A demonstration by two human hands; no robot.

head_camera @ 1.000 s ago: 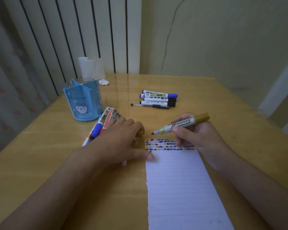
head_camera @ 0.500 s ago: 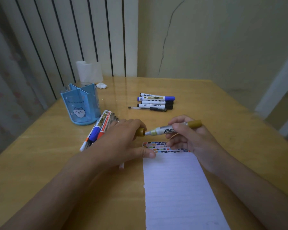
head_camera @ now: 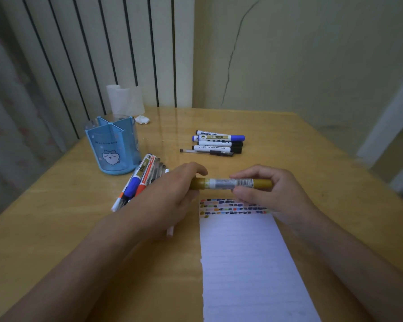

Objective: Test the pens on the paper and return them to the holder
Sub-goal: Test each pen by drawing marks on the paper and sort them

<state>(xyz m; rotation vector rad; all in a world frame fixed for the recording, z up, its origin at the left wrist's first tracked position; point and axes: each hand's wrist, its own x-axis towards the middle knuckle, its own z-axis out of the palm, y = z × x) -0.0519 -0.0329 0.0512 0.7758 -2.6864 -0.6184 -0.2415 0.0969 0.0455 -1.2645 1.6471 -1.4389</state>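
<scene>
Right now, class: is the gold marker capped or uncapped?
Capped. The gold cap sits over the tip end of the gold marker, with no tip showing; the left hand grips the cap, the right hand the barrel.

Bare surface (head_camera: 312,145) on the right and near left. Holder (head_camera: 113,147) stands far left, top open. Fanned pens (head_camera: 141,180) block the gap between holder and left hand (head_camera: 172,194). Marker row (head_camera: 218,142) obstructs far centre. Paper (head_camera: 249,263) lies flat, near centre.

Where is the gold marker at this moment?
In the head view the gold marker lies level between both hands, just above the paper's top edge: left hand on its cap, right hand on its barrel.
</scene>
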